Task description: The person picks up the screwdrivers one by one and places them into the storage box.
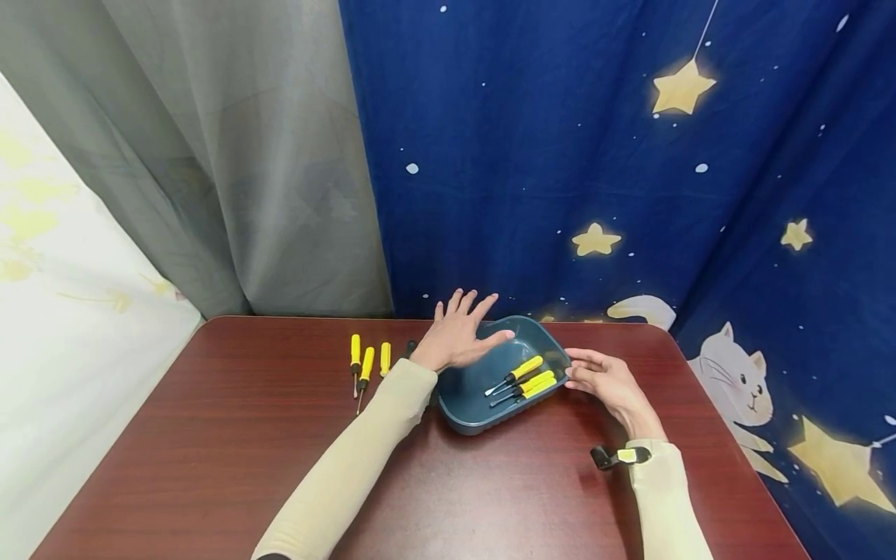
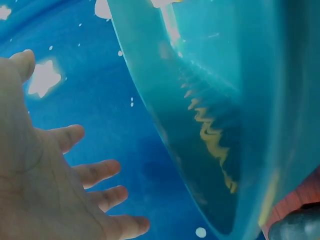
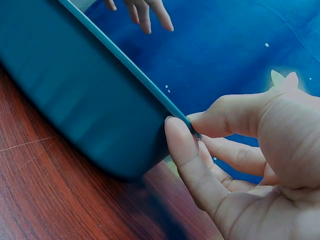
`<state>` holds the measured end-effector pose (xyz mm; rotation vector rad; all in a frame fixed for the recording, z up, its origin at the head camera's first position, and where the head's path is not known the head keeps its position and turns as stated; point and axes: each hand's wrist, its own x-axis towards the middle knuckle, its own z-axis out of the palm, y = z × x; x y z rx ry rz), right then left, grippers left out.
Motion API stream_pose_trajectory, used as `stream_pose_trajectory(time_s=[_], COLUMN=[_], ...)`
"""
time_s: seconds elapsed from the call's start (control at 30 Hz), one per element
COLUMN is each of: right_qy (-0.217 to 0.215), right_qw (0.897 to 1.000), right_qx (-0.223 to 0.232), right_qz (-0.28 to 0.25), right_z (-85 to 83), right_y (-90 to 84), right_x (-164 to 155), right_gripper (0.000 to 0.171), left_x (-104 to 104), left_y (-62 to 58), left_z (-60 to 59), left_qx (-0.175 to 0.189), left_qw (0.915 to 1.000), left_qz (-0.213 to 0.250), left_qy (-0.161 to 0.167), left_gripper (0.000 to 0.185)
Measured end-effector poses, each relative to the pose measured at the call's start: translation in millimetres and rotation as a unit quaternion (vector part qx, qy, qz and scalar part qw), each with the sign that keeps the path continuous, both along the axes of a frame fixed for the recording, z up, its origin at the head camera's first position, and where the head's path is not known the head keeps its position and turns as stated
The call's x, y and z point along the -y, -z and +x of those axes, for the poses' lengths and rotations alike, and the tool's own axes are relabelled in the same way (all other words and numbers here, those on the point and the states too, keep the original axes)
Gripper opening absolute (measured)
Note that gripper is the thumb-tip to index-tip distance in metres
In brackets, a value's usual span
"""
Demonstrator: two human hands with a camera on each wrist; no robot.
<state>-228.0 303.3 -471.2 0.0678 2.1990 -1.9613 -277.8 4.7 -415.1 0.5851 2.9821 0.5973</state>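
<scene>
In the head view, the blue tray points its long axis from 8 to 2 o'clock, yellow-handled screwdrivers inside toward 4; the right hand, nearer, pinches its rim at 3 o'clock; at 11, the left hand hangs apart, fingers spread wide, holding nothing

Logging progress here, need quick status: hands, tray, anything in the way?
Left hand spread, holding nothing; right hand pinches rim of tray. Tray holds yellow-handled screwdrivers; others lie on table, left. Left hand partly hides tray in head view.
</scene>
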Motion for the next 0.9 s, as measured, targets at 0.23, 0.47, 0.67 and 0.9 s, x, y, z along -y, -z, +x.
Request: stream_pose_trajectory(time_s=[0.23, 0.47, 0.67, 0.9], right_qy=[0.003, 0.002, 0.0, -0.002], right_qw=[1.0, 1.0, 1.0, 1.0], right_qx=[0.004, 0.0, 0.003, 0.003], right_qz=[0.001, 0.0, 0.002, -0.001], right_z=[0.1, 1.8, 1.7, 1.5], right_y=[-0.2, -2.9, -3.1, -3.3], right_x=[-1, 0, 0, 0], right_gripper=[0.053, 0.053, 0.053, 0.054], left_x=[14, 31, 48, 67], left_y=[-1.7, -0.6, 4.8, 13.8], left_z=[-4.5, -6.0, -5.6, -2.2], left_qx=[-0.021, -0.022, -0.02, -0.005], left_qw=[0.9994, 0.9977, 0.9957, 0.9937], left_qz=[0.007, 0.021, 0.026, 0.036], left_qy=[-0.028, -0.061, -0.087, -0.105], left_gripper=[0.086, 0.089, 0.09, 0.09])
